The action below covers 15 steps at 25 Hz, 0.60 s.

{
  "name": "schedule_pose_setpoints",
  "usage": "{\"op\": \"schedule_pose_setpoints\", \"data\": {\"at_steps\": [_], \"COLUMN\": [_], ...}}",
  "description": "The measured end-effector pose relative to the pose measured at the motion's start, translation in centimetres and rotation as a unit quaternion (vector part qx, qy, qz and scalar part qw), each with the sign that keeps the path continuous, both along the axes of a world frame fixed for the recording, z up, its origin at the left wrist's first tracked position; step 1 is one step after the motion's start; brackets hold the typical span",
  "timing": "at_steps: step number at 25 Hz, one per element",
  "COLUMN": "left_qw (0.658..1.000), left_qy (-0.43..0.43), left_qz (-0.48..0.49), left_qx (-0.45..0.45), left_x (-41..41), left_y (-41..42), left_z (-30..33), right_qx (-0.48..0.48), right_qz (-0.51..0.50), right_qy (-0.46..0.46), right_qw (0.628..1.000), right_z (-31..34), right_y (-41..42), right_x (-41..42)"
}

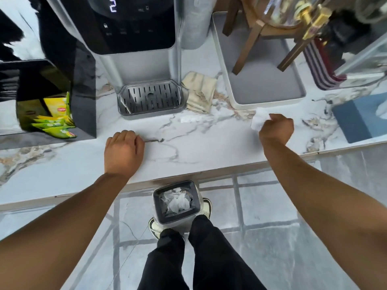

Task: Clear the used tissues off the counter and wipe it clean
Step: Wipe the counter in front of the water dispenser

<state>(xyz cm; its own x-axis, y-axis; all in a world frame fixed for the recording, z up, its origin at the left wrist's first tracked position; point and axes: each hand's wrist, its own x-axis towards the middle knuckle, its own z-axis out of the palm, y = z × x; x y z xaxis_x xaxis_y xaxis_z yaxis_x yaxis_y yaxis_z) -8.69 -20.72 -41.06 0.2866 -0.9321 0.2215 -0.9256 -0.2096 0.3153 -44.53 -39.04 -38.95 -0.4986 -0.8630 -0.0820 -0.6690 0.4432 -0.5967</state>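
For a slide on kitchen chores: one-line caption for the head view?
Right hand wipes the marble counter with a tissue; left hand rests on it, bin below.

The white veined marble desk [188,147] looks polished and smooth. A crumpled white paper tissue [258,121] is soft and matt; the folded beige cloth [200,92] beside the slotted grey plastic drip tray [150,97] is creased.

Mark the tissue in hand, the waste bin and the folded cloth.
tissue [258,120], head view, crumpled part sticking out of the right hand
waste bin [157,197], head view, left rim
folded cloth [200,92], head view, middle of top fold
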Motion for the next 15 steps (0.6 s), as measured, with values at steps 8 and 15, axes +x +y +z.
{"op": "schedule_pose_setpoints", "data": {"at_steps": [8,15], "left_qw": [0.999,0.997], "left_qy": [-0.003,-0.012], "left_qz": [0.034,0.078], "left_qx": [-0.01,-0.012], "left_x": [2.5,5.9], "left_y": [2.5,6.1], "left_z": [-0.3,0.4], "right_qx": [-0.017,-0.035], "right_qz": [0.393,0.315], "right_qy": [-0.069,-0.024], "right_qw": [0.917,0.948], "right_z": [-1.4,-1.2], "right_y": [12.5,10.6], "right_x": [15.3,11.9]}}
